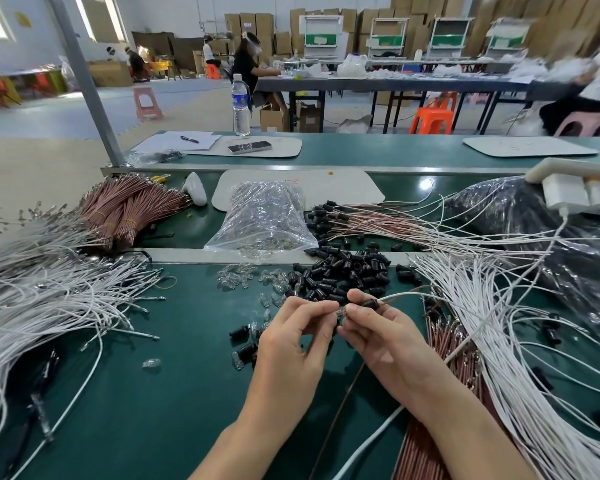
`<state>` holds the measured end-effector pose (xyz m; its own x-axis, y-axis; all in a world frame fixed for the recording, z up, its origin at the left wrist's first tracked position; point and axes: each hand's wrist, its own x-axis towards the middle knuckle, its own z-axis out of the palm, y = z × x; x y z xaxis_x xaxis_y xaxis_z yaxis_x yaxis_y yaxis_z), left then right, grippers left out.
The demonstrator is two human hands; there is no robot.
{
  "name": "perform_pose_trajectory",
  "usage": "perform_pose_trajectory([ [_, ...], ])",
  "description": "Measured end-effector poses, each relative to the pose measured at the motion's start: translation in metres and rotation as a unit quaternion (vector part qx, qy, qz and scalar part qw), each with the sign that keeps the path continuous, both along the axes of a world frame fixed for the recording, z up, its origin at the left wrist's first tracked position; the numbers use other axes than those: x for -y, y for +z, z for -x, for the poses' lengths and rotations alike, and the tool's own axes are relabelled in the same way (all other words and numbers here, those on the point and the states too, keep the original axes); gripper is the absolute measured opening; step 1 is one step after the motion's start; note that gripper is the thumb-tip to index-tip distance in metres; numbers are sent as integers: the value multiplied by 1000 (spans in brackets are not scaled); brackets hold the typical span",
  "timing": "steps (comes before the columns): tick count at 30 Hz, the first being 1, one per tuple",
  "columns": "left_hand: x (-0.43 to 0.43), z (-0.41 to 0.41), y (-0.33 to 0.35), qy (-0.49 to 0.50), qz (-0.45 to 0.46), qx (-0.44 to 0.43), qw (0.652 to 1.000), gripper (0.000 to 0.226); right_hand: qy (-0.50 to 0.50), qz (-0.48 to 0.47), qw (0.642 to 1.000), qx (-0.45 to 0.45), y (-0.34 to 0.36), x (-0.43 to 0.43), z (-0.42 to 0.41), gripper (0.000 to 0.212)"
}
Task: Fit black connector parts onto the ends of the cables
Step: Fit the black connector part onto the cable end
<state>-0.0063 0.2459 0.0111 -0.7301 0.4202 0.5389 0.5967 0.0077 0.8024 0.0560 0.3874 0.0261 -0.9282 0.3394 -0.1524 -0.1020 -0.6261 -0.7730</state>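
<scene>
My right hand [378, 336] pinches a black connector part [371, 304] with a white and a brown cable running out of it to the right. My left hand [293, 344] pinches a small clear bulb [340, 311] at the connector's open end, fingertip to fingertip with the right. Just behind my hands lies a heap of loose black connector parts [343, 275]. Clear bulbs [243, 277] are scattered to its left. White cables [499, 323] fan out on the right, with brown cables [447, 341] under them.
A big pile of white cables [49, 299] covers the left of the green table [174, 393]. Bundled brown cables [129, 209], a clear bag of bulbs [264, 216] and finished cables with connectors [361, 220] lie behind. A dark bag [534, 216] sits far right.
</scene>
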Motion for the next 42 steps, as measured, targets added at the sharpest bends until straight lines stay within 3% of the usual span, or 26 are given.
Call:
perform_pose_trajectory([
  [19, 0, 5, -3, -16, -22, 81, 996, 21, -27, -8, 1000, -12, 4, 7, 2, 23],
  [42, -1, 3, -2, 1, -24, 53, 998, 20, -8, 16, 999, -28, 4, 5, 1, 16],
])
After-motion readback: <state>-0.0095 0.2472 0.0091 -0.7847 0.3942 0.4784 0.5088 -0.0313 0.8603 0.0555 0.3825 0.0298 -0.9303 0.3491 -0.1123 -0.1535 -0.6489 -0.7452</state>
